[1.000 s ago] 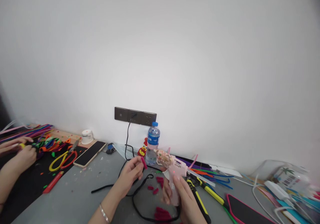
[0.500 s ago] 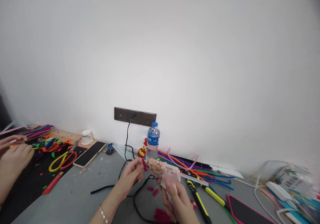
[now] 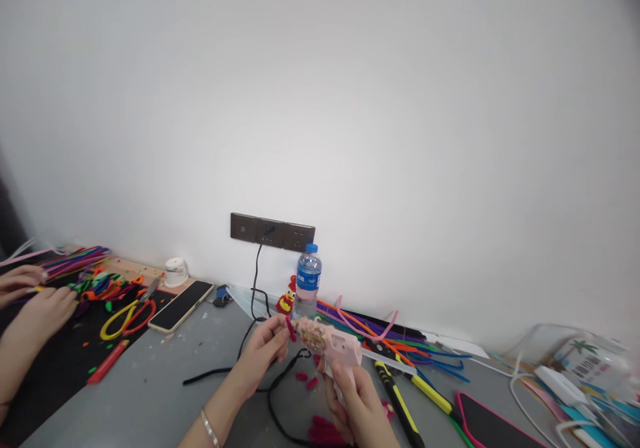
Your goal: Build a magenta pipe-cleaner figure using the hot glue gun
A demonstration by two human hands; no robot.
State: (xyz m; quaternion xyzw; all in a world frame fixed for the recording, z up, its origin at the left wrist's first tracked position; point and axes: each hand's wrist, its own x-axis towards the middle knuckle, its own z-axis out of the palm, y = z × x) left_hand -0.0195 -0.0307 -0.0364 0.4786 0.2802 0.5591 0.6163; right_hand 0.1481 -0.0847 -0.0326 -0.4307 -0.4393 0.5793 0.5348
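Head view, bottle label (image 3: pixel 308 280): blue, interlocking rings; characters too small to read
Packet (image 3: pixel 586 363): palm tree, barcode
Glue gun (image 3: pixel 343 347): pale pink, front crusted with multicoloured bits
Crimson piece (image 3: pixel 291 329): short, fuzzy, at the nozzle; contact unclear
Left hand (image 3: pixel 265 351): fingertip grip pinching the crimson piece
Right hand (image 3: pixel 354 395): grip wrapped round the gun's handle, above the desk (image 3: pixel 145 381)

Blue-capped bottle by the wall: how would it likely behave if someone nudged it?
The bottle might tip if pushed near the top, since it stands upright and is clearly taller than wide. Once down, it could roll, given its rounded body. Its clear wall looks like thin plastic, so it would probably give a little when squeezed.
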